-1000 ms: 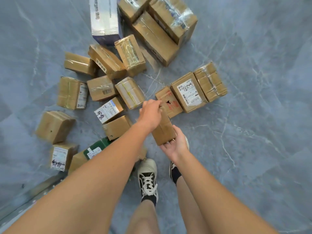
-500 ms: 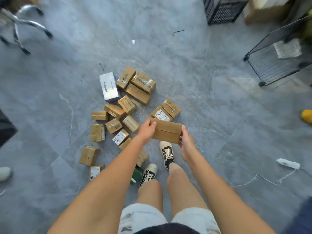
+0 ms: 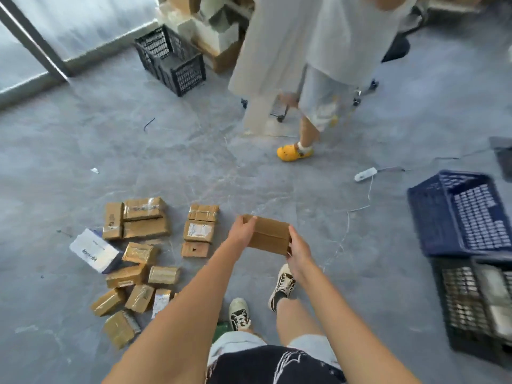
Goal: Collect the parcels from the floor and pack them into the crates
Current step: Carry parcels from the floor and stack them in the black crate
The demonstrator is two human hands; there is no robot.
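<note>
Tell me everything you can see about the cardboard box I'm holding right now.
The cardboard box is a plain brown carton, oblong, with a seam or fold running along its length and no label on the faces shown. It looks closed and undamaged. It is held in the air above the grey floor, roughly level, long side across the view. The left hand grips its left end and the right hand grips its right end; nothing else touches it.

The grey marbled stone floor (image 3: pixel 166 151) carried taped brown cardboard parcels (image 3: pixel 144 217) left of the left hand (image 3: pixel 243 231), and stacked blue and black plastic crates (image 3: pixel 465 217) right of the right hand (image 3: pixel 297 252).
</note>
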